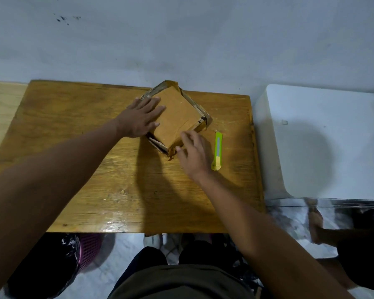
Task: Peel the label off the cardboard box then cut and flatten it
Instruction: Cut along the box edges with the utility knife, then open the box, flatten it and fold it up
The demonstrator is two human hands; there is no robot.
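The left hand [141,117] is pressing flat, fingers straight, on the cardboard box [177,117]; the right hand [194,154], fingers loosely spread, is touching its near corner on the table [73,147], beside a green cutter [217,151]

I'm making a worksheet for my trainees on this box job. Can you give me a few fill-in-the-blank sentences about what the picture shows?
1. The left hand lies flat on the ____ of the box.
2. The cutter lies on the table, to the ____ of the box.
3. The cutter's body is ____ in colour.
4. The right hand is at the box's near corner and holds ____.

Missing words: top; right; green; nothing
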